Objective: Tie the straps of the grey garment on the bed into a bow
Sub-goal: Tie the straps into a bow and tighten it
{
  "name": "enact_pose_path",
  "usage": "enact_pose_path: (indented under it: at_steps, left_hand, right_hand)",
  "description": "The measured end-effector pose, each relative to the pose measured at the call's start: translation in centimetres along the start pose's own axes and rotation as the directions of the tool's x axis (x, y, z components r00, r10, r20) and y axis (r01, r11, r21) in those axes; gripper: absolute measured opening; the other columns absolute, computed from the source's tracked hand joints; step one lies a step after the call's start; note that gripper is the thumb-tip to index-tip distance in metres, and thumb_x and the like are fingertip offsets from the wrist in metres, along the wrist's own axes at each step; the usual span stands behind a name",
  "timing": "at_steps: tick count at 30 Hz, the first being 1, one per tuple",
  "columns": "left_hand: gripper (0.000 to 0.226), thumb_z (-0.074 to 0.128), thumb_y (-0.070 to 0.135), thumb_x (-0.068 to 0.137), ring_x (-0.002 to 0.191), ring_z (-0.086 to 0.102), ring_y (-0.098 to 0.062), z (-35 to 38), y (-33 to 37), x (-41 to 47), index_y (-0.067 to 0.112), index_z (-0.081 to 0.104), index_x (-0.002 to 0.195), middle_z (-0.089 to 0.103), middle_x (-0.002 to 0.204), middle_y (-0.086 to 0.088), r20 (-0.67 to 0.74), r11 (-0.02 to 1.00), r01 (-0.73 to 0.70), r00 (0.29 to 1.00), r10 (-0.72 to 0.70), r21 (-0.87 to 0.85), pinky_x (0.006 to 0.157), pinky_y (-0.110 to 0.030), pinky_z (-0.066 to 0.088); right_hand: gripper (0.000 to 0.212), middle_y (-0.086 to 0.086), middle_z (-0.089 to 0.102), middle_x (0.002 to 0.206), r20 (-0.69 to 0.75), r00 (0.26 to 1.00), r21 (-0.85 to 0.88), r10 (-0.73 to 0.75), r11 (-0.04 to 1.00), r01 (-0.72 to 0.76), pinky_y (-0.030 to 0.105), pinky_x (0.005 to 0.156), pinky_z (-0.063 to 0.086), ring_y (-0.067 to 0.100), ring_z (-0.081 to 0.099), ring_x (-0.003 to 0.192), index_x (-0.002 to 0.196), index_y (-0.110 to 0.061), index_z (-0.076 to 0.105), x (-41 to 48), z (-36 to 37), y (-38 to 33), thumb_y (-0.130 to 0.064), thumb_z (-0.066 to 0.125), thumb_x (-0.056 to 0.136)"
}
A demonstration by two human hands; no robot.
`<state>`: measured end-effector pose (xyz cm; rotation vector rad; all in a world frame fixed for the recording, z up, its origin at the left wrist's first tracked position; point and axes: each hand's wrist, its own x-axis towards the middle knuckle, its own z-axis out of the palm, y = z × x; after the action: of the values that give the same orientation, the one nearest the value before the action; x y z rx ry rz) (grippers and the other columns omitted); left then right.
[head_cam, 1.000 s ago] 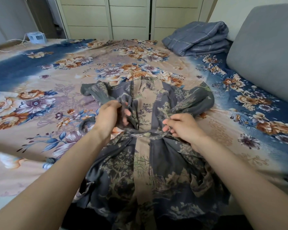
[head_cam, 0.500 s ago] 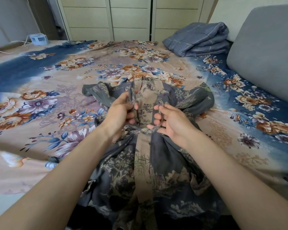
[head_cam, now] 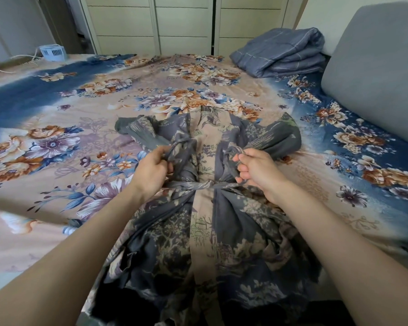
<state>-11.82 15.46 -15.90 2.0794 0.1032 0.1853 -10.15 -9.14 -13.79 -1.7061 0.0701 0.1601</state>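
The grey garment (head_cam: 203, 243) lies spread on the bed (head_cam: 57, 184) in the middle and lower middle of the frame, its printed cloth gathered in at a narrow waist. Across that waist its straps (head_cam: 205, 184) run as a tight band with a crossing at the centre, just below and between the two hands.

The left hand (head_cam: 151, 170) sits at the left of the waist, fingers curled around a loop of strap that rises from the band toward the upper right of the hand. The right hand (head_cam: 257, 170) sits at the right of the waist, about level with the left, its fingers curled and pinching another bunched loop of strap at its upper left. The two hands are apart, with the beige middle panel of the garment showing between them. Both forearms reach in from the bottom corners of the frame, over the lower part of the garment.

In the upper right a folded blue blanket (head_cam: 283, 52) rests on the bed, beside a large grey cushion (head_cam: 375, 67) along the right edge. In the upper left stands a small white fan (head_cam: 52, 52), and pale cabinet doors (head_cam: 181, 20) fill the top centre.
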Motion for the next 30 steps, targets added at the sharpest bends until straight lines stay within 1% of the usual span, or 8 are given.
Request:
enact_pose_path:
  at_steps: [3, 8, 12, 17, 20, 23, 26, 30]
  left_hand:
    - [0.037, 0.032, -0.004, 0.095, 0.059, 0.042, -0.017, 0.7, 1.6, -0.4, 0.015, 0.064, 0.091, 0.054, 0.07, -0.003, 0.03, 0.994, 0.009, 1.0, -0.005, -0.111, 0.057, -0.029, 0.034]
    - [0.034, 0.033, -0.004, 0.098, 0.046, 0.04, -0.009, 1.1, 5.6, -1.2, 0.005, 0.063, 0.108, 0.061, 0.078, -0.001, 0.137, 0.887, 0.026, 0.99, 0.042, -0.461, 0.042, -0.022, 0.034]
    - [0.025, 0.04, -0.003, 0.103, 0.08, 0.071, -0.015, 2.1, 8.7, -1.9, -0.001, 0.062, 0.117, 0.076, 0.103, -0.011, 0.193, 0.804, -0.01, 0.969, 0.155, -0.594, 0.07, -0.024, 0.06]
    - [0.025, 0.044, -0.008, 0.101, 0.114, 0.07, -0.022, 3.1, 9.8, -2.5, 0.002, 0.066, 0.108, 0.076, 0.117, -0.017, 0.217, 0.783, -0.109, 0.93, 0.298, -0.612, 0.099, -0.03, 0.054]
    - [0.028, 0.04, -0.006, 0.101, 0.096, 0.073, -0.028, 2.9, 10.0, -2.8, -0.002, 0.064, 0.115, 0.076, 0.117, -0.016, 0.276, 0.853, -0.119, 0.916, 0.292, -0.508, 0.081, -0.041, 0.058]
    - [0.044, 0.032, -0.011, 0.092, 0.053, 0.062, -0.019, 2.7, 9.6, -3.2, -0.003, 0.06, 0.125, 0.075, 0.104, -0.02, 0.374, 0.931, -0.058, 0.905, 0.201, -0.359, 0.047, -0.021, 0.046]
    - [0.041, 0.048, 0.002, 0.084, 0.066, 0.068, -0.013, 2.2, 8.4, -3.4, 0.017, 0.061, 0.12, 0.072, 0.082, -0.001, 0.437, 0.979, -0.182, 0.877, 0.201, -0.086, 0.067, -0.026, 0.052]
    - [0.032, 0.064, 0.029, 0.075, 0.082, 0.064, -0.022, 2.0, 6.7, -3.3, 0.031, 0.054, 0.105, 0.067, 0.084, 0.008, 0.403, 0.837, -0.376, 0.891, 0.209, 0.398, 0.075, -0.041, 0.054]
  right_hand:
    - [0.025, 0.001, 0.043, 0.063, -0.011, 1.0, -0.076, -0.023, 0.997, 0.023, 0.032, 0.06, 0.05, 0.012, 0.041, 0.049, 0.091, -0.011, 0.061, -0.1, 0.1, 0.4, -0.014, 0.042, 0.107]
    - [0.023, 0.001, 0.047, 0.064, 0.061, 0.994, -0.112, -0.089, 0.989, 0.095, 0.025, 0.056, 0.049, 0.009, 0.041, 0.048, 0.099, -0.008, 0.068, -1.0, 1.5, -0.9, -0.016, 0.047, 0.106]
    - [0.02, -0.003, 0.052, 0.065, 0.229, 0.963, -0.245, -0.145, 0.948, 0.201, 0.024, 0.054, 0.045, 0.006, 0.047, 0.052, 0.088, -0.017, 0.07, -2.2, 3.1, -2.0, -0.013, 0.055, 0.1]
    - [0.019, -0.003, 0.061, 0.069, 0.349, 0.921, -0.373, -0.172, 0.877, 0.305, 0.029, 0.066, 0.043, 0.009, 0.056, 0.068, 0.074, -0.016, 0.065, -3.4, 3.8, -2.6, -0.026, 0.068, 0.09]
    - [0.034, -0.011, 0.059, 0.059, 0.335, 0.918, -0.35, -0.214, 0.876, 0.332, 0.022, 0.06, 0.042, 0.001, 0.052, 0.056, 0.065, -0.025, 0.062, -3.4, 3.6, -2.6, -0.028, 0.061, 0.098]
    - [0.036, -0.002, 0.057, 0.065, 0.342, 0.924, -0.292, -0.171, 0.915, 0.277, 0.032, 0.056, 0.039, 0.008, 0.049, 0.055, 0.072, -0.024, 0.064, -3.3, 3.4, -2.4, -0.026, 0.049, 0.105]
    - [0.027, 0.001, 0.056, 0.063, 0.355, 0.928, -0.254, -0.112, 0.944, 0.211, 0.032, 0.053, 0.044, 0.006, 0.047, 0.048, 0.089, -0.019, 0.064, -3.0, 3.2, -2.1, -0.024, 0.044, 0.106]
    - [0.045, 0.003, 0.063, 0.064, 0.267, 0.961, -0.282, -0.076, 0.947, 0.153, 0.04, 0.064, 0.055, 0.015, 0.054, 0.053, 0.097, 0.003, 0.07, -2.5, 2.5, -1.6, -0.035, 0.049, 0.105]
